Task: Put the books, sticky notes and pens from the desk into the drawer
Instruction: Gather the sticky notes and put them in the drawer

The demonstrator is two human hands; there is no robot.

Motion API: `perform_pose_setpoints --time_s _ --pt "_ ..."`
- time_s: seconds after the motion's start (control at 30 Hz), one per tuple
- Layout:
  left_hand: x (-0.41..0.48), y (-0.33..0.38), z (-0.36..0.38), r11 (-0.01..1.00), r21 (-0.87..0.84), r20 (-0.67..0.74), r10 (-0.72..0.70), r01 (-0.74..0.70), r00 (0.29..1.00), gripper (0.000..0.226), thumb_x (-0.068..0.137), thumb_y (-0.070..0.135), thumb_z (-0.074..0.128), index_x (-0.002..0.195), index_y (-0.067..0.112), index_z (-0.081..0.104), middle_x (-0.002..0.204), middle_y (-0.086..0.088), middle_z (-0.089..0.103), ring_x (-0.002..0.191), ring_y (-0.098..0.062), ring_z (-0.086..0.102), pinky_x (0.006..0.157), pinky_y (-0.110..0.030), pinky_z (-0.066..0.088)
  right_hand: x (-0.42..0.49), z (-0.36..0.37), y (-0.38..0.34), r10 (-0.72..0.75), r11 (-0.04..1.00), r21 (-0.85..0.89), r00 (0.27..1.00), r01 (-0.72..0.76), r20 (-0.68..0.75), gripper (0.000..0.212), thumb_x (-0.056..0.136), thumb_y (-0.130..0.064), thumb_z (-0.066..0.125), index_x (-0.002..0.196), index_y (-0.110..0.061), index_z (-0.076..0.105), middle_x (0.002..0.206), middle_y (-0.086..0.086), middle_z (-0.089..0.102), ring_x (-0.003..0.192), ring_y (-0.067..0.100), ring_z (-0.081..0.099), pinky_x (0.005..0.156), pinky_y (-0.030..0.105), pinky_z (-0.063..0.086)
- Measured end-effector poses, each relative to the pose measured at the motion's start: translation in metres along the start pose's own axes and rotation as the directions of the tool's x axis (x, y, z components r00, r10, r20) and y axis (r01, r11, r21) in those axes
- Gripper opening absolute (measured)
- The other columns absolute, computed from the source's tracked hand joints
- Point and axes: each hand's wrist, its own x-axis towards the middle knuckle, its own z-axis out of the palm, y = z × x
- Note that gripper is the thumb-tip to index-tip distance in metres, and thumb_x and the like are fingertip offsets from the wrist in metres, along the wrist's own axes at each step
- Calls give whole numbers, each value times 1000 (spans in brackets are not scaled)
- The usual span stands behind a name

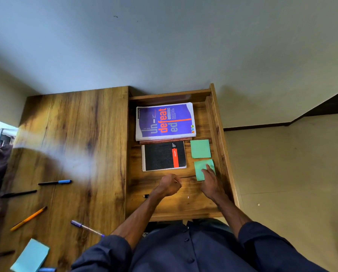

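Wood-grain table (75, 134) left of the hands carries pens (55, 182) and a blue sticky pad (31, 256). In the drawer (217, 118), right hand (211, 183) lies flat on a green sticky pad (200, 170), books (165, 121) and grey wall (164, 46) beyond; left hand (169, 186) curled, perhaps pinching something thin.

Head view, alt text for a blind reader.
A right hand touches a green sticky pad in an open drawer, beside another green pad, a black notepad and a purple notebook; left hand curled nearby. Pens and a blue pad lie on the desk.
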Motion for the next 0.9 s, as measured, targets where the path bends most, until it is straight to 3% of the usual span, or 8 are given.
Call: perform_pose_setpoints --time_s 0.1,0.17,0.23,0.33,0.47,0.67,0.83,0.9 --pt "-8 -4 0 1000 -22 -66 -8 7 998 7 95 17 64 102 18 66 98 -2 71 87 -15 70 72 -31 61 -2 -6 -17 -34 995 93 993 45 -109 51 93 -7 65 142 -9 51 158 13 39 148 28 35 114 39 39" --pt "-19 -7 -1 999 -50 -131 -1 -6 991 7 97 18 63 103 19 66 100 0 70 88 -14 70 70 -26 58 -3 -10 -33 -95 984 136 981 119 -171 39 92 -7 66 131 -10 59 146 11 53 140 26 46 111 35 40" --pt "-36 -11 -4 995 -94 -216 5 -26 976 8 98 20 63 105 19 67 100 2 70 85 -10 69 66 -20 54 -5 -14 -54 -196 953 181 949 244 -246 27 90 -5 66 115 -14 64 125 4 64 120 21 59 98 26 45" --pt "-70 -23 -10 986 -148 -343 21 -76 939 15 98 22 63 110 18 70 106 2 73 88 -10 69 77 -26 59 -13 -16 -89 -357 868 241 883 434 -305 24 87 -1 64 103 -18 66 105 -1 67 100 16 64 85 22 51" --pt "-121 -49 -14 956 -264 -511 -27 -127 859 18 97 20 63 112 18 72 106 6 74 90 -8 71 83 -26 60 -36 -12 -143 -546 735 254 770 629 -330 18 87 -1 58 95 -14 69 97 2 68 91 15 64 79 32 56" --pt "-197 -107 -20 865 -473 -635 -205 -166 745 17 99 20 61 113 23 70 106 9 74 87 -5 72 76 -26 61 -79 0 -210 -714 586 264 642 766 -280 18 87 -3 59 91 -15 72 94 -1 70 83 11 65 74 32 58" --pt "-226 -154 -34 838 -509 -697 -270 -194 664 17 98 9 58 109 12 70 99 3 77 73 -2 69 59 -15 51 -96 12 -252 -756 565 223 607 794 -247 21 85 -4 60 91 -16 76 92 -1 74 80 9 66 75 31 58" --pt "-236 -171 -39 830 -511 -718 -267 -226 643 17 97 6 57 107 12 70 97 1 77 71 -10 71 61 -23 55 -105 23 -270 -768 567 202 601 799 -220 21 86 -6 59 92 -17 76 92 -3 75 80 8 67 74 31 59"
